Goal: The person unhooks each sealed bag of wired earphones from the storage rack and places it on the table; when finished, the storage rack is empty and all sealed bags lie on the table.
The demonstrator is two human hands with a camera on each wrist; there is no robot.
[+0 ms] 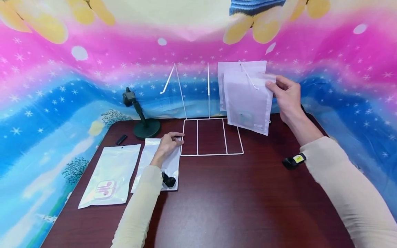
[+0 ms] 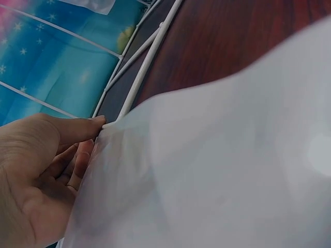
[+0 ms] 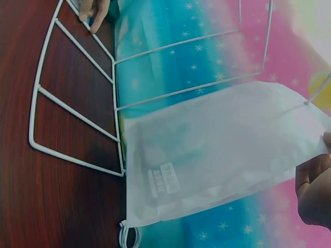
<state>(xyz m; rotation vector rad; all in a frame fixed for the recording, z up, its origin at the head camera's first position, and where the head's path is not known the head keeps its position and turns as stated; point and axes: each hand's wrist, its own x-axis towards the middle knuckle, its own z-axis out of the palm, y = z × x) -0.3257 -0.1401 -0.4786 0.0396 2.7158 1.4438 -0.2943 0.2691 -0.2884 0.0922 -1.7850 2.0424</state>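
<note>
On the near part of the bench (image 1: 217, 213), at the left side, a white zip pouch (image 1: 119, 168) is lying flat, and a square earphone case (image 1: 104, 189) is showing near its lower end. Just beside it, a second flat pouch (image 1: 173, 162) is lying under the left hand (image 1: 167, 144). This hand, by thumb and fingers, is pinching the wire rack (image 1: 212, 154) at the left side of its base, so I am judging that it is steadying the frame. Farther and to the right, the right hand (image 1: 288, 94) is gripping the upper right edge of the front hanging pouch (image 1: 248, 106), while the right prong (image 1: 248, 75) is sticking out before it. Behind this pouch, another hanging pouch (image 1: 221, 93) is partly showing. The left prong (image 1: 167, 79) and the middle prong (image 1: 208, 79) are carrying nothing. To the left, a dark stand (image 1: 146, 129) is standing near the far edge, and behind everything a printed backdrop (image 1: 192, 48) is hanging. It seems that the person is finishing the hanging of this pouch; the next move is probably calling for checking that it is resting securely on the prong, then loosening the right grip gently.
</note>
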